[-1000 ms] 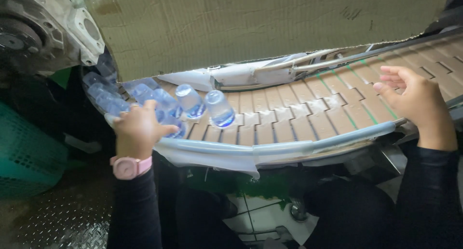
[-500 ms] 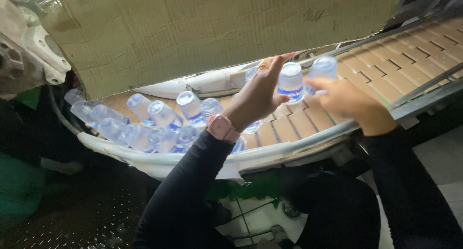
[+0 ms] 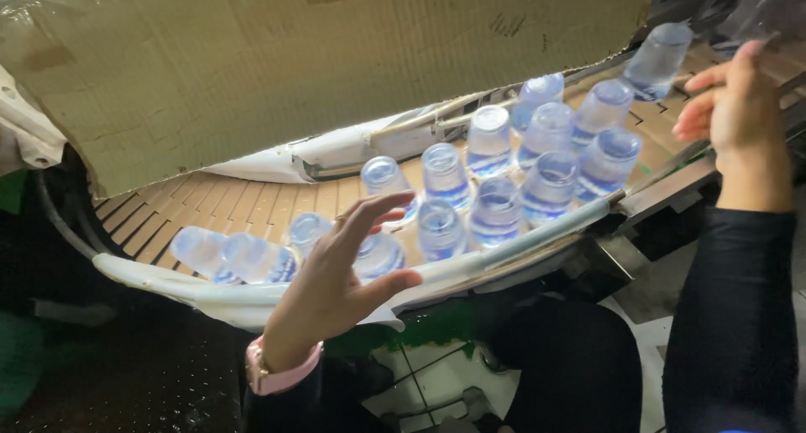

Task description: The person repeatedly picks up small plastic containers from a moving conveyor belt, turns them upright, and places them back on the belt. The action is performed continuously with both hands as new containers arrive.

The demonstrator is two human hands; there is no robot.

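Two hands are out over the belt, and neither grips anything. Nearest me, my left hand [image 3: 340,286], with a pink watch [image 3: 273,373] at the wrist, hovers with fingers spread wide just above a small clear bottle [image 3: 378,255] by the white guide rail [image 3: 504,247]. Beyond it, more clear bottles [image 3: 495,211] stand bunched upright on the curved tan conveyor [image 3: 243,202], while a few bottles [image 3: 227,255] lie tipped over at the left. Farther right, my right hand [image 3: 735,114] is raised with fingers loosely apart, near the farthest bottle [image 3: 659,59] but apart from it. Torn cardboard [image 3: 294,64] hangs behind.
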